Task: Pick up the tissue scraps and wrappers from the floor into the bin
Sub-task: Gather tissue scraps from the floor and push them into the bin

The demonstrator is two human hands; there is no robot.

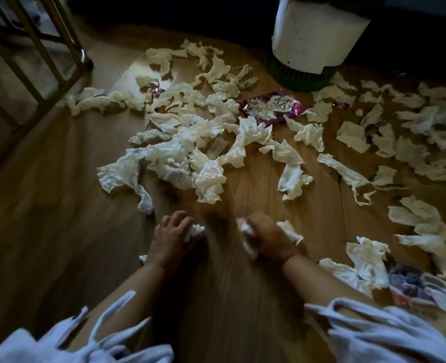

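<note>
Torn white tissue scraps (190, 150) lie scattered over the wooden floor, thickest in the middle and along the right side. A purple foil wrapper (271, 106) lies among them near the bin (313, 38), a white tub on a green slatted base at the top right. My left hand (173, 238) is low on the floor, its fingers curled round a small wad of tissue (195, 230). My right hand (266, 238) grips a crumpled tissue clump (246, 235), with another scrap (291, 231) just beside it.
A metal-framed piece of furniture (59, 43) stands at the top left. A flat printed packet (413, 286) lies on the floor at the right edge under some scraps. Bare wooden floor (59, 205) stretches along the left side. White sleeves hang at the bottom.
</note>
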